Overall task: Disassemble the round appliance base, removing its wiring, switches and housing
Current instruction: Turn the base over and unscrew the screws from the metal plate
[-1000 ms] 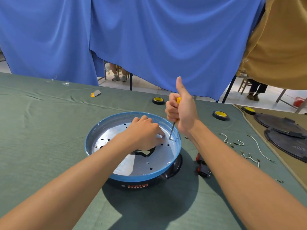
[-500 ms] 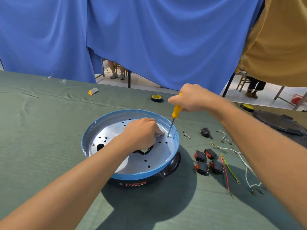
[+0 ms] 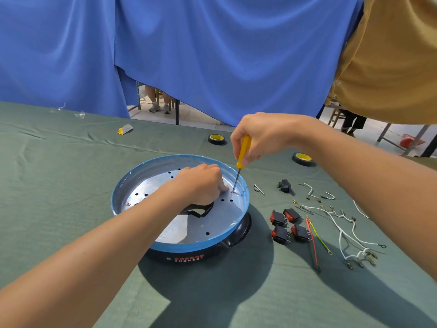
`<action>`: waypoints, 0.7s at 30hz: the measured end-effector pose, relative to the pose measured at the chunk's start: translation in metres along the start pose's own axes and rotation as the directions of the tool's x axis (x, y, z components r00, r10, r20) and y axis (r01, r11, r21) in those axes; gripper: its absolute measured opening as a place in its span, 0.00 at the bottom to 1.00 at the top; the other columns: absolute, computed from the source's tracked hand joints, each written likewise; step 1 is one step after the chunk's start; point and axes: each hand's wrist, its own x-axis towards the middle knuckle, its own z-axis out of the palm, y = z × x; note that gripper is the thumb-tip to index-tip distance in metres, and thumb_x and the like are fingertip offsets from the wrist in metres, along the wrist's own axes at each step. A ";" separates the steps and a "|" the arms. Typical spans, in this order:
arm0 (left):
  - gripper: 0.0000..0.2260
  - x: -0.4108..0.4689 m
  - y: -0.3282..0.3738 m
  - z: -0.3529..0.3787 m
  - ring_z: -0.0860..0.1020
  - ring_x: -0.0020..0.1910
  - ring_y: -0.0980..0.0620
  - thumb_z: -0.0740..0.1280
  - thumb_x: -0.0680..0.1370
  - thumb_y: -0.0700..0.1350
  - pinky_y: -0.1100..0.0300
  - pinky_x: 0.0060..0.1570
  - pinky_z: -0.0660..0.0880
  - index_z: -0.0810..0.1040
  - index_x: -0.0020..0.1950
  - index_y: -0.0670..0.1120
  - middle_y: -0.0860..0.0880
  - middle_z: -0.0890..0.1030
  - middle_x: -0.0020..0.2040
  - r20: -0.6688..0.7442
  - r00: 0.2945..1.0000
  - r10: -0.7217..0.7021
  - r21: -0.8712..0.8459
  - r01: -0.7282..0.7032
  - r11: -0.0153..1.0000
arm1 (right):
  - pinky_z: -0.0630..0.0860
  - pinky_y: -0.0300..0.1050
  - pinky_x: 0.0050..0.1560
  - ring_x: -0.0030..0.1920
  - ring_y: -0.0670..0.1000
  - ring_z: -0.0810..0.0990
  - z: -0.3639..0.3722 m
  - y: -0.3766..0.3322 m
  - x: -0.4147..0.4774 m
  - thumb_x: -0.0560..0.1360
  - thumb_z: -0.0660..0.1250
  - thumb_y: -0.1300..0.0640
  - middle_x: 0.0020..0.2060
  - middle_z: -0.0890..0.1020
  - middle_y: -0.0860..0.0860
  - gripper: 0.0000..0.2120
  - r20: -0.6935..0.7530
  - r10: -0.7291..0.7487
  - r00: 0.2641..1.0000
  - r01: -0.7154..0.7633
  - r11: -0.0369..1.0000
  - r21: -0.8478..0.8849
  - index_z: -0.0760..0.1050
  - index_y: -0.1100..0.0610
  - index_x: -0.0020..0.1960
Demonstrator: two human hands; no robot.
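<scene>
Single head view; looks forward-down; close over hands [image 3: 236, 162] at table [image 3: 59, 185].

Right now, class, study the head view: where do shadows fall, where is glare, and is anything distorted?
Head view: a dark, hard-edged shadow spreads over the green table cloth on the camera side of the round blue-rimmed appliance base; its silver metal plate shows pale glare; wide-angle stretch at the corners.

Right hand [image 3: 264, 136] grabs the screwdriver [image 3: 243, 150] a new way

A second ago the right hand held the screwdriver in a fist with the thumb sticking up. Now it reaches over the top and pinches the yellow handle with its fingers. The arm has swung aside, so the switches [image 3: 292, 215] and wires [image 3: 340, 240] now show on the surface [image 3: 71, 185].
</scene>
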 end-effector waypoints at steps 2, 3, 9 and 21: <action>0.16 -0.001 -0.001 -0.001 0.69 0.64 0.44 0.57 0.82 0.44 0.52 0.46 0.63 0.74 0.68 0.50 0.48 0.73 0.63 0.020 1.000 0.004 -0.020 -0.004 1.000 | 0.72 0.39 0.35 0.40 0.48 0.81 0.002 0.000 0.004 0.71 0.74 0.51 0.38 0.83 0.48 0.04 0.039 -0.012 0.999 0.013 1.000 -0.012 0.80 0.48 0.43; 0.17 -0.001 -0.002 -0.001 0.68 0.64 0.44 0.57 0.82 0.44 0.51 0.46 0.64 0.74 0.69 0.50 0.48 0.72 0.63 0.027 1.000 0.011 -0.028 -0.010 1.000 | 0.72 0.40 0.35 0.41 0.49 0.81 0.003 0.000 0.006 0.73 0.72 0.46 0.39 0.82 0.47 0.06 0.054 -0.001 0.999 0.003 0.999 -0.035 0.79 0.48 0.44; 0.16 -0.005 0.001 -0.003 0.69 0.62 0.45 0.57 0.82 0.44 0.53 0.40 0.62 0.74 0.69 0.50 0.48 0.72 0.63 0.020 1.000 -0.001 -0.027 0.001 1.000 | 0.66 0.43 0.31 0.29 0.52 0.69 0.008 -0.004 0.014 0.77 0.63 0.44 0.25 0.73 0.50 0.22 0.019 0.139 0.990 -0.135 0.983 -0.125 0.76 0.56 0.30; 0.16 -0.003 0.003 -0.004 0.70 0.54 0.46 0.57 0.82 0.43 0.55 0.39 0.65 0.76 0.68 0.51 0.48 0.75 0.60 0.023 1.000 -0.003 -0.054 0.005 0.999 | 0.73 0.41 0.38 0.44 0.50 0.82 -0.001 0.001 0.004 0.72 0.73 0.51 0.39 0.82 0.45 0.02 0.101 -0.009 0.995 0.018 0.996 -0.087 0.81 0.46 0.44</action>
